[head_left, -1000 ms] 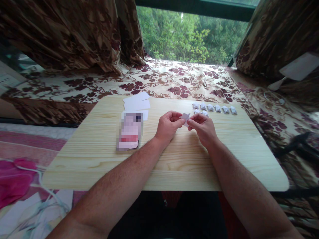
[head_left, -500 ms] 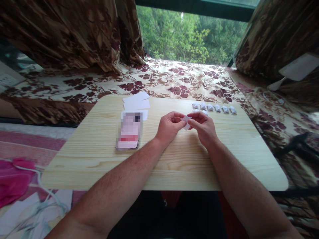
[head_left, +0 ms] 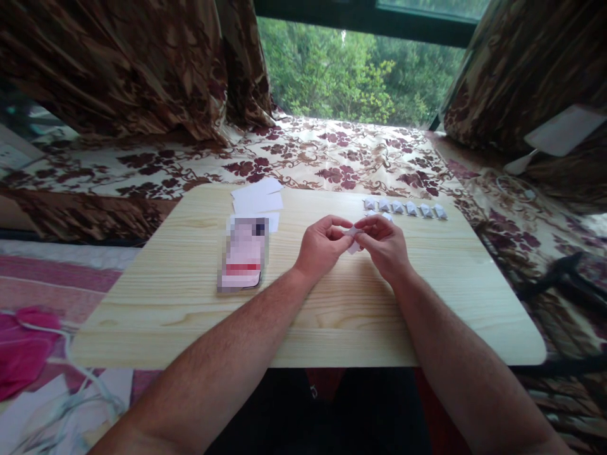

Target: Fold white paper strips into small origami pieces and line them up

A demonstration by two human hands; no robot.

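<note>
Drawn closer together, left hand (head_left: 322, 248) and right hand (head_left: 386, 245) pinch a folded white paper (head_left: 352, 247) between their fingers (head_left: 342, 242) near frame centre, its free corner pointing down-frame.

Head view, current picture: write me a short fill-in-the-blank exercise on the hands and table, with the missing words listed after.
The left hand and right hand pinch a small white piece of ____.
The far row of folded pieces counts ____ of them.
From the wearer's side, the pixelated phone lies to the ____ of both hands.
Of the pink cloth and the pixelated phone, only the ____ lies on the table.
Missing words: paper; six; left; phone.
</note>
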